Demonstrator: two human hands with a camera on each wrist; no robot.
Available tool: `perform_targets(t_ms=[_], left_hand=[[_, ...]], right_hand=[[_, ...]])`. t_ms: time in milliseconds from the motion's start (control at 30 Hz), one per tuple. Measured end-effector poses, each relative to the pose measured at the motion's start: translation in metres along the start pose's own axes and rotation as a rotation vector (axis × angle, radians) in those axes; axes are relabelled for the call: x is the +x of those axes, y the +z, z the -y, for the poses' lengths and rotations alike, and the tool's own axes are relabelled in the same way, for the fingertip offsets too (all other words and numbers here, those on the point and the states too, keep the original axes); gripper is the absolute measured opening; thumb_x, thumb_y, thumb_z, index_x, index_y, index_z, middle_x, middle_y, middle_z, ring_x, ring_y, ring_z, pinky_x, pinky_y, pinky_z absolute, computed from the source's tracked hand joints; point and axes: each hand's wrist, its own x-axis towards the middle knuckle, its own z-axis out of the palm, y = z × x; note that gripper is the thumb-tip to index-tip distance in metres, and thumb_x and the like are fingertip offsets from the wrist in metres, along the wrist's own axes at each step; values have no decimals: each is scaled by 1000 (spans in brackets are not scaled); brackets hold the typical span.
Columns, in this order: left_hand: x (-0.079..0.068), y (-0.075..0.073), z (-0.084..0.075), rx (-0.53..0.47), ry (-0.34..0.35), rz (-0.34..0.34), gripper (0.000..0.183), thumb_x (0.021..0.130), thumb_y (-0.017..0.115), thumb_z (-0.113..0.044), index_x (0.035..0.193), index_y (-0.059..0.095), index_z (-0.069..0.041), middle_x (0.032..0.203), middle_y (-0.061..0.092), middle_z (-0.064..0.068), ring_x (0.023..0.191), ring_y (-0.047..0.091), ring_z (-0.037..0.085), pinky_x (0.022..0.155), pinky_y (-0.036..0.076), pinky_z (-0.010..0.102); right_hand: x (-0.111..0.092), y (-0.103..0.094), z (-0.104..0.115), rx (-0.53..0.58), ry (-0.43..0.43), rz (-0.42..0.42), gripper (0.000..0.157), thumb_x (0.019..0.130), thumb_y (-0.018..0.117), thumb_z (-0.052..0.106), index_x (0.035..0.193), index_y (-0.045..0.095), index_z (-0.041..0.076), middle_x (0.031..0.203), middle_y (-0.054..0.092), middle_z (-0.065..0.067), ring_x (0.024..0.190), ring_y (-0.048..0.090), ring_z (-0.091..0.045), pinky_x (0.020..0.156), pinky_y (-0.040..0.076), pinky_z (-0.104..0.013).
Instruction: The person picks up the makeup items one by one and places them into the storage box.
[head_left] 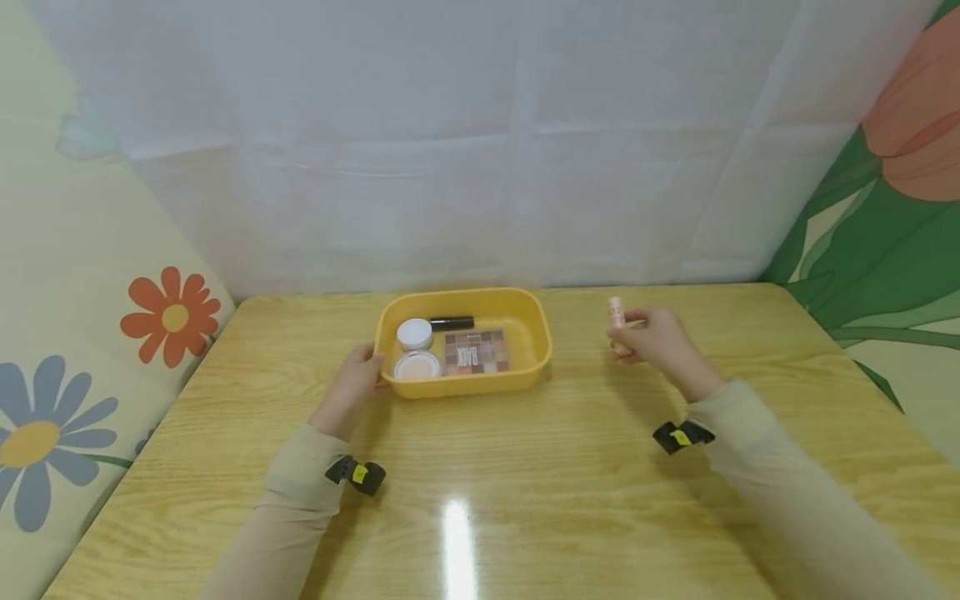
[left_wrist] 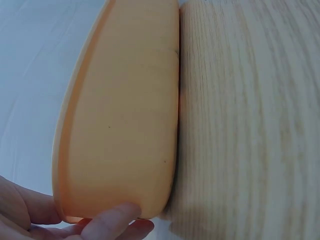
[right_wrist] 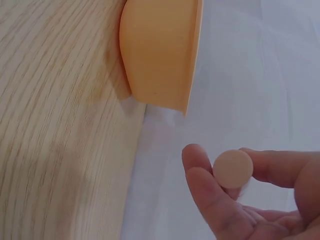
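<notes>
My right hand (head_left: pixel 660 342) pinches a small pink lipstick tube (head_left: pixel 617 312) upright above the table, right of the yellow basket. In the right wrist view its round, pale end (right_wrist: pixel 233 169) shows between thumb and fingers. At the left end of the yellow basket (head_left: pixel 468 387), my left hand (head_left: pixel 354 379) grips the rim and wall; its fingertips (left_wrist: pixel 112 220) touch the outside. Inside the basket lie an eyeshadow palette (head_left: pixel 476 352), a white round jar (head_left: pixel 414 333), a round compact (head_left: pixel 417 367) and a black tube (head_left: pixel 452 323).
Basket and hands are over a wood-grain table (head_left: pixel 525 492). A white cloth (head_left: pixel 480 167) hangs behind its back edge. Flower-patterned panels (head_left: pixel 67 275) stand at both sides. Each wrist wears a black camera strap (head_left: pixel 682 437).
</notes>
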Motion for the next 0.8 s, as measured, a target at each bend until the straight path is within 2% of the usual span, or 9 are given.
perform_targets(t_ms=[333,533,800], left_hand=[[0,0,-1,-4,3,-2,48,106,26,-7,149,17,11,147,31,31,132,36,41,105,38,53],[0,0,0,-1,7,-7,48,105,25,-7,148,17,12,145,32,31,130,38,41,104,40,53],[0,1,0,-4,11,2,48,105,25,-7,148,17,12,146,31,31,131,37,42,105,39,52]], right_hand=[[6,16,11,17,-15,20,54,95,57,5,136,34,-22,117,56,-39,75,70,-20,74,59,-33],[8,30,16,52,-60,53,52,94,58,3,134,36,-23,115,57,-40,74,70,-22,69,59,-30],[10,41,20,62,-65,59,51,94,58,1,133,37,-23,115,57,-40,71,69,-20,66,59,-28]])
